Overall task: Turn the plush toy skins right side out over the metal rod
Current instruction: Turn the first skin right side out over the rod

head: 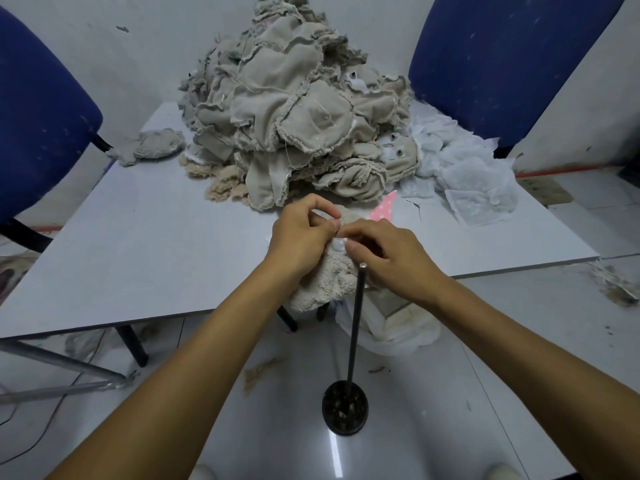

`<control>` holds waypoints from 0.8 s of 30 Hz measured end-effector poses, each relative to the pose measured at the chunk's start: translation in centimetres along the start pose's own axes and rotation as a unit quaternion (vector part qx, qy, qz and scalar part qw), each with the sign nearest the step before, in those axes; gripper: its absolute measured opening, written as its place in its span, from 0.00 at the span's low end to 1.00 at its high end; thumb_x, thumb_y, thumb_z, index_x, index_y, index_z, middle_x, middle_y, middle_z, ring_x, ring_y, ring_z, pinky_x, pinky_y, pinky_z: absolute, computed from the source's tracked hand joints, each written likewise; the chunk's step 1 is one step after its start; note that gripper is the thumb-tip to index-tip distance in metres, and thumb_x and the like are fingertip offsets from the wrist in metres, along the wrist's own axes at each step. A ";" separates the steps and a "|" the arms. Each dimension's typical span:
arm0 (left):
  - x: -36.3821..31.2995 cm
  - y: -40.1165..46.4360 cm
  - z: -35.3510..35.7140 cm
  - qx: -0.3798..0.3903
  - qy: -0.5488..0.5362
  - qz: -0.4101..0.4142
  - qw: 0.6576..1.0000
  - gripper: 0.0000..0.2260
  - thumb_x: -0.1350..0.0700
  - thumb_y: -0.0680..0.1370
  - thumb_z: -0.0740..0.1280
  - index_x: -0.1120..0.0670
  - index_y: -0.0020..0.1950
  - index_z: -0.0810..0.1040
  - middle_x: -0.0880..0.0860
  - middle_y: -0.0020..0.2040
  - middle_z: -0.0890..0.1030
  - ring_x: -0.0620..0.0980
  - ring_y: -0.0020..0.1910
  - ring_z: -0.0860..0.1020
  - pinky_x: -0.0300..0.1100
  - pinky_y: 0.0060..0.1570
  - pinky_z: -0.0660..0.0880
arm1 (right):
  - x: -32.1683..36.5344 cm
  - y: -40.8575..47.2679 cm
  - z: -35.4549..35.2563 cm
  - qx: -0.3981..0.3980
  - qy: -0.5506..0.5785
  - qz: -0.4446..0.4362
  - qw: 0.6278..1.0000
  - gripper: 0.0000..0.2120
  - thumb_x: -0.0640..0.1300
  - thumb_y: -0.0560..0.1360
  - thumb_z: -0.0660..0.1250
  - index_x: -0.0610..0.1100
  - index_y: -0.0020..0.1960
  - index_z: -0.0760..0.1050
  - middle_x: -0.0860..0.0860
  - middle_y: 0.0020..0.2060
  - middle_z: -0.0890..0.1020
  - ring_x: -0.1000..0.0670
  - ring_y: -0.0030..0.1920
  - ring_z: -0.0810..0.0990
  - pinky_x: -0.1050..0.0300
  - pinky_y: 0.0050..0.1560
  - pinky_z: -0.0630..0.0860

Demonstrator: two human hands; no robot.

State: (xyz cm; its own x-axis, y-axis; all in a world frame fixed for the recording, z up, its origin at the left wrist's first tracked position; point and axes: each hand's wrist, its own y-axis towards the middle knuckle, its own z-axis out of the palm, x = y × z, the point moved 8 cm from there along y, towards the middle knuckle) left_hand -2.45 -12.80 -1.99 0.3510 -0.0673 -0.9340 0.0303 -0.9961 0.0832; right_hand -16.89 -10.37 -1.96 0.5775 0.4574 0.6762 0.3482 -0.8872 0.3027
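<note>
Seen from the head camera, a person's left hand [303,233] and right hand [388,258] both pinch with curled fingers at one fuzzy plush skin [329,282], held over the table [138,244] edge just beyond the tip of the upright metal rod [355,323]. A pile of unturned skins [294,116] waits behind. Finding the opening first, then centring it over the rod's tip, should serve best.

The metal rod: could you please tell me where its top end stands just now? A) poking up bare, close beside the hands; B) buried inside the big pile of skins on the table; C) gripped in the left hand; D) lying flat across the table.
A: the metal rod rises from its round base on the floor, its tip bare beside the right hand, while both hands pinch the plush skin.
</note>
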 end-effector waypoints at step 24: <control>-1.8 -1.1 1.8 -0.020 0.097 0.058 0.993 0.19 0.59 0.72 0.67 0.41 0.58 0.69 0.49 0.58 0.76 0.52 0.58 0.74 0.46 0.56 0.72 | -0.6 1.3 -0.7 -0.024 0.031 0.056 0.998 0.24 0.41 0.76 0.66 0.54 0.70 0.70 0.56 0.54 0.80 0.63 0.46 0.77 0.69 0.48 0.70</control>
State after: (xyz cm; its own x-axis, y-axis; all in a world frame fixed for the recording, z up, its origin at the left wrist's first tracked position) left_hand -4.76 -11.70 -1.03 0.5273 -0.1659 -0.8333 0.0141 -0.9789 0.2038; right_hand -17.30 -11.85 -1.49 0.5645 0.3512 0.7470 0.2477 -0.9353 0.2526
